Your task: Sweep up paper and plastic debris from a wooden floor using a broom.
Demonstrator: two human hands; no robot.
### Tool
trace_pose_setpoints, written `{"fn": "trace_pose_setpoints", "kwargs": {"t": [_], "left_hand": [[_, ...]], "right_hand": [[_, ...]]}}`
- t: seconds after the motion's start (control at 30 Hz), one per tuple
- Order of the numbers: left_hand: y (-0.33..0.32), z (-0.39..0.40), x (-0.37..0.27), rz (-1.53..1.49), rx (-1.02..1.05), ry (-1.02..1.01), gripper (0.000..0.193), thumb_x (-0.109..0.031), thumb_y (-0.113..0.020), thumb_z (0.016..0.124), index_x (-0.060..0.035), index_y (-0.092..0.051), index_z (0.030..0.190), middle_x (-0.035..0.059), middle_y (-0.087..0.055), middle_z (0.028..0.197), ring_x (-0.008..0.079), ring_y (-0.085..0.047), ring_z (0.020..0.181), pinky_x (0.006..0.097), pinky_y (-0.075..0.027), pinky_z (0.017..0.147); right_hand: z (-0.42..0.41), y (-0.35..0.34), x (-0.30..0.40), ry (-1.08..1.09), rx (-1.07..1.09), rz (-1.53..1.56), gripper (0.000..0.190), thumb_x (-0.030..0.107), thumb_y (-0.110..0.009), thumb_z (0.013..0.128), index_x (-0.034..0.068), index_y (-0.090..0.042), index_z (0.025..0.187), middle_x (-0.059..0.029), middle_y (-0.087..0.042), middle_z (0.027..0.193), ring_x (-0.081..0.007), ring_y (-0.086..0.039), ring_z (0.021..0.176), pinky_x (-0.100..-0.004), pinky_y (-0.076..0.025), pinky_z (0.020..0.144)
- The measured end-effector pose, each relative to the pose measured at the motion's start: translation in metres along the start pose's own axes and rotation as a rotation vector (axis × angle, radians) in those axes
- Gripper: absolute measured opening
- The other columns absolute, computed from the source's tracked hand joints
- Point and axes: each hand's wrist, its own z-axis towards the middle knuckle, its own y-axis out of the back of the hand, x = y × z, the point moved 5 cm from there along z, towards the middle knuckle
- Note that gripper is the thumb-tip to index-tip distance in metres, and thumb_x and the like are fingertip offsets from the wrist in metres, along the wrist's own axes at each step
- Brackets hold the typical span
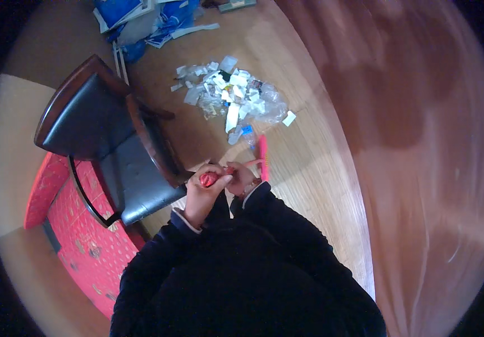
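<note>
Both hands grip a broom by its red handle (209,179). My left hand (199,189) wraps around the top end, which pokes out above the fingers. Just to the right, my right hand (242,180) closes on the handle a little lower down. Past the right wrist, the pink broom head (263,156) lies against the wood floor, its bristles partly visible. Ahead of the broom head is a pile of litter (235,90) made of white paper scraps and clear plastic. A clear plastic piece with a blue part (247,130) sits at the pile's near edge.
A dark wooden armchair with a black padded seat (141,181) stands close on the left, beside a red patterned upholstered seat (86,236). Brown curtains (385,126) hang along the right. Blue and white packaging (153,21) is heaped at the far left.
</note>
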Motion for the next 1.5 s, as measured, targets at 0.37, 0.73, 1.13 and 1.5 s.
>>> {"fn": "trace_pose_setpoints", "kwargs": {"t": [0.37, 0.73, 1.13, 1.5], "left_hand": [[0.056, 0.087, -0.018, 0.096, 0.152, -0.025, 0.011, -0.009, -0.067, 0.074, -0.0006, -0.060, 0.076, 0.0009, -0.058, 0.074, 0.0068, -0.052, 0.069, 0.0216, -0.043, 0.064], [0.069, 0.125, -0.052, 0.424, 0.247, -0.392, 0.015, -0.006, -0.069, 0.068, -0.0022, -0.055, 0.073, 0.0061, -0.057, 0.073, 0.0154, -0.055, 0.069, 0.0260, -0.043, 0.065], [0.096, 0.100, -0.073, 0.392, 0.221, -0.339, 0.022, -0.011, -0.072, 0.062, -0.0055, -0.055, 0.074, 0.0105, -0.055, 0.070, 0.0280, -0.055, 0.066, 0.0324, -0.043, 0.059], [0.118, 0.155, -0.061, 0.424, 0.261, -0.190, 0.015, -0.007, -0.068, 0.071, -0.0002, -0.055, 0.075, 0.0073, -0.057, 0.076, 0.0136, -0.053, 0.070, 0.0265, -0.043, 0.068]], "right_hand": [[0.098, -0.045, -0.004, 0.066, 0.070, -0.064, 0.009, 0.011, -0.049, 0.079, 0.005, -0.047, 0.072, -0.0018, -0.049, 0.064, -0.0141, -0.051, 0.057, -0.0243, -0.043, 0.053], [0.132, -0.113, 0.021, 0.266, 0.199, -0.324, 0.016, 0.017, -0.056, 0.078, 0.003, -0.051, 0.086, -0.0088, -0.057, 0.079, -0.0176, -0.055, 0.071, -0.0307, -0.046, 0.068], [0.104, -0.123, -0.013, 0.333, 0.256, -0.574, 0.026, 0.014, -0.062, 0.075, 0.004, -0.047, 0.093, -0.0076, -0.055, 0.085, -0.0175, -0.053, 0.080, -0.0322, -0.045, 0.073], [0.185, -0.112, -0.010, 0.648, 0.273, -1.044, 0.038, 0.011, -0.062, 0.075, 0.003, -0.042, 0.105, -0.0089, -0.056, 0.089, -0.0180, -0.055, 0.083, -0.0311, -0.045, 0.076]]}}
